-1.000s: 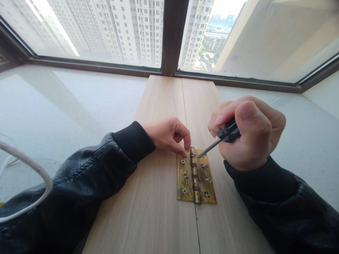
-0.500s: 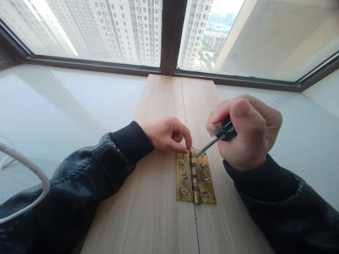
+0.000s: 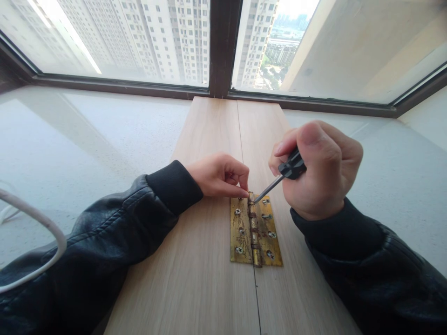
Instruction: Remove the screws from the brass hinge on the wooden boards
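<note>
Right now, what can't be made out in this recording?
Head view: screwdriver handle, its rear hidden by the right hand.
Head view: whether the left hand grips anything; its fingers cover the spot.
Head view: whether the screwdriver tip touches the hinge; too small.
Head view: white cable, cut off by the left edge.

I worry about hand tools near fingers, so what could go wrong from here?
The screwdriver in the right hand slants down to the rounded barrel of the hinge; its tip could slip and jab the left hand, whose fingertips are close by.

A slip could also scratch the pale wooden boards beneath.

The white cable curves across the left sleeve in view and might snag, if it is near enough.
</note>
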The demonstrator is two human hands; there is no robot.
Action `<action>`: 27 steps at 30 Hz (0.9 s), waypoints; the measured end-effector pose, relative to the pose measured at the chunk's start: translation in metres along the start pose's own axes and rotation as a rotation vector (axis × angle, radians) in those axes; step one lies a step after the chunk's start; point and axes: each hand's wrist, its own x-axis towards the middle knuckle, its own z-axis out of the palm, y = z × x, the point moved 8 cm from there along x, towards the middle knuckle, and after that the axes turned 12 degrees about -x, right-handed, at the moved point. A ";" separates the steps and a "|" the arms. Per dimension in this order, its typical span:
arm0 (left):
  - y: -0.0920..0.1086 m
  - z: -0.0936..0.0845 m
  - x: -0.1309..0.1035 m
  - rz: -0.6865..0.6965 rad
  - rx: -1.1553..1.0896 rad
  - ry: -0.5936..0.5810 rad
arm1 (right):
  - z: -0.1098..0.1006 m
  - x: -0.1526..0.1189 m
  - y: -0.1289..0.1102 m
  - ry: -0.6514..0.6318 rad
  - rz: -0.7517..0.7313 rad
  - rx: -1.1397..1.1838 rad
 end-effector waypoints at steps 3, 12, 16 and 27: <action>-0.001 -0.001 0.000 -0.014 0.022 0.010 | 0.001 -0.001 0.001 -0.015 0.008 -0.012; -0.003 -0.004 0.002 -0.022 0.034 0.016 | 0.001 -0.001 0.005 -0.017 0.019 -0.009; -0.008 -0.004 0.001 -0.087 -0.071 -0.017 | -0.001 -0.001 0.009 0.005 0.020 -0.012; -0.008 0.000 0.002 -0.128 -0.052 -0.059 | -0.003 -0.001 0.006 0.042 0.006 0.003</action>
